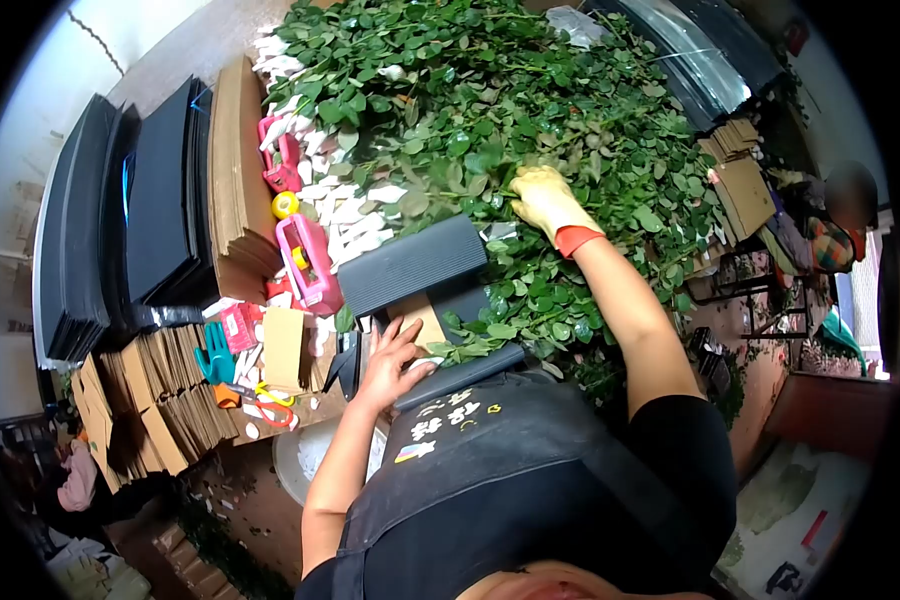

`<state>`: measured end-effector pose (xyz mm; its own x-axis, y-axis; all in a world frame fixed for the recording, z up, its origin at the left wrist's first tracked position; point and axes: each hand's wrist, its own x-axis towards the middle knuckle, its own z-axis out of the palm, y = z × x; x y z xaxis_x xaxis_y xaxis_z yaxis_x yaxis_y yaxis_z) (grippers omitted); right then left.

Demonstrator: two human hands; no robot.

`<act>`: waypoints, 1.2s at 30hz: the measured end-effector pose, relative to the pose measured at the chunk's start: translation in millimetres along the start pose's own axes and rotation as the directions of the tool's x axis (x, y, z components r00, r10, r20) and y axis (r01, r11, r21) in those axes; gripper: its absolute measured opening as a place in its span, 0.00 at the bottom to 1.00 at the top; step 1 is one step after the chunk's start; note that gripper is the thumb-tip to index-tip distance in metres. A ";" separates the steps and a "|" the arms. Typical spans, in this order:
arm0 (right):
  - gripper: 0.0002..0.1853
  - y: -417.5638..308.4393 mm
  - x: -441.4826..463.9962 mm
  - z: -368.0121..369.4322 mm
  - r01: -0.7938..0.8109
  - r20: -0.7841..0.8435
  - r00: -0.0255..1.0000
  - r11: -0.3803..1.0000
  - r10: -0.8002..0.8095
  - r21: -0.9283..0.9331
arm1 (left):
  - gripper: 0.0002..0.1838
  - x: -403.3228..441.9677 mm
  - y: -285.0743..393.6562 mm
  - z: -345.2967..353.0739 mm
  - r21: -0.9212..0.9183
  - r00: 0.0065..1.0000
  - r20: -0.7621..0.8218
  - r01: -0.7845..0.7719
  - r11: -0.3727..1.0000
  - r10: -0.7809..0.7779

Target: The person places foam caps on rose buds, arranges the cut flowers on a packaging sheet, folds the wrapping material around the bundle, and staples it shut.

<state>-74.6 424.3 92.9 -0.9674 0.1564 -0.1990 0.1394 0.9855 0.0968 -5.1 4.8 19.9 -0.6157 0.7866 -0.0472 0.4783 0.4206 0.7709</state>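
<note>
In the head view, the worktop (pixel 313 409) lies mostly under a broad heap of leaves (pixel 500 90) in front of the person, its wood showing at a near corner left of the leaves. A pale wall (pixel 10 190) rises far left of the leaves, and the littered floor (pixel 245 490) shows below and to their left. Another person (pixel 832 245) is well to the right of the leaves.

Left of the leaves, white wraps (pixel 345 228) line their edge, then come two pink dispensers (pixel 315 268), a tall cardboard stack (pixel 238 170) and black stacks (pixel 165 195). Nearer the person, still left of the leaves, are a green glove (pixel 214 354), scissors (pixel 273 403) and a bucket (pixel 292 468). A dark bundle (pixel 690 60) stands at their far right.

A ribbed sheet (pixel 410 268) at the leaves' near left edge partly covers a cardboard piece (pixel 422 325). The bare left hand (pixel 395 362) rests on that piece, fingers spread and unclenched. The gloved right hand (pixel 552 203) reaches into the leaves, which hide its fingertips; whether these fingers grasp a stem cannot be told.
</note>
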 end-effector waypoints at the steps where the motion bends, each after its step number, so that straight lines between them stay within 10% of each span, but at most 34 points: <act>1: 0.16 2.8 2.9 -1.2 0.038 -0.016 0.999 0.999 -0.038 0.016 | 0.15 0.2 -0.2 0.8 -0.004 1.000 -0.010 0.000 1.000 0.000; 6: 0.13 -0.6 -32.6 -68.4 0.147 -0.780 0.624 0.986 -0.035 0.074 | 0.14 1.2 -0.1 3.3 0.026 0.999 -0.032 -0.007 1.000 0.008; 7: 0.12 -0.4 -35.9 -73.8 0.223 -0.774 0.628 0.971 -0.077 0.083 | 0.15 1.4 1.0 3.4 0.028 0.999 -0.041 -0.010 1.000 0.011; 9: 0.12 4.0 -32.4 -71.0 -0.082 -0.172 0.973 0.928 0.153 0.362 | 0.15 0.8 0.8 2.9 0.013 0.998 -0.058 -0.017 1.000 0.017; 11: 0.10 13.4 -45.6 -77.3 0.200 -0.658 0.750 0.922 0.074 0.332 | 0.15 0.0 -3.3 2.8 0.084 0.996 -0.048 -0.066 0.994 0.070; 13: 0.12 2.8 -80.7 -118.6 0.244 -0.811 0.584 0.944 0.040 0.223 | 0.15 1.6 1.4 0.6 0.103 0.996 -0.057 -0.065 0.993 0.071; 19: 0.12 -4.3 -144.3 -56.9 0.326 -0.036 0.937 0.835 -0.347 0.444 | 0.47 -10.1 -17.8 22.1 -0.136 0.979 -0.180 0.074 0.988 -0.098; 22: 0.04 -0.6 -160.7 36.4 0.391 -0.192 0.920 0.819 -0.341 0.419 | 0.60 -11.8 -22.2 37.0 -0.524 0.950 -0.239 0.049 0.851 -0.202; 25: 0.09 -8.9 -155.5 70.9 0.405 -0.026 0.902 0.823 -0.431 0.400 | 0.36 -11.2 -17.2 22.8 -0.231 0.991 -0.130 0.010 0.973 -0.041; 28: 0.37 -5.6 -153.1 -10.3 0.214 0.287 0.898 0.900 -0.335 0.381 | 0.20 -5.3 2.7 10.7 -0.230 0.987 -0.145 0.040 0.972 -0.075; 30: 0.23 -5.4 -132.1 -52.3 -0.057 0.150 0.988 0.834 -0.031 0.548 | 0.17 -4.5 -4.3 14.5 -0.188 0.987 -0.156 0.016 0.982 -0.046; 32: 0.18 1.1 -93.8 -40.0 0.112 -0.468 0.877 0.897 0.113 0.427 | 0.14 -2.2 -1.3 12.3 -0.148 0.987 -0.160 -0.011 0.989 -0.013; 34: 0.17 0.1 -43.6 -32.9 -0.127 -0.204 0.967 0.983 0.152 0.129 | 0.14 -2.2 -3.6 11.9 -0.149 0.990 -0.143 -0.011 0.989 -0.010; 36: 0.12 14.0 -10.1 32.7 -0.025 -0.309 0.951 0.997 0.000 -0.077 | 0.14 -1.3 -2.5 9.8 -0.146 0.988 -0.153 -0.019 0.989 -0.004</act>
<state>-56.0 438.7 64.4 -0.9854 0.1281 0.1121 0.1466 0.9734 0.1762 0.6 7.2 11.8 -0.7063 0.7063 0.0478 0.3933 0.3354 0.8560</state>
